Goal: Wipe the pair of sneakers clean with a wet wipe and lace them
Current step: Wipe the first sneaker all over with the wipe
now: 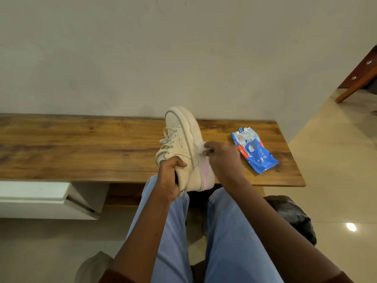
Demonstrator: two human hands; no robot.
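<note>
Cream leather sneaker (pixel 179 148), light and stiff, held above the wooden bench (pixel 81 144), left hand (pixel 169 180) gripping its collar, right hand (pixel 222 158) pinching the limp wet wipe (pixel 201 149) against its sole.

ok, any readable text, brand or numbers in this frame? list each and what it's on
Blue wet wipe packet on the wooden bench: white print near its top and on the red strip, too small and blurred to read.
Sneaker in the left hand: a pink side mark, no legible lettering.
Nothing else carries text.
</note>
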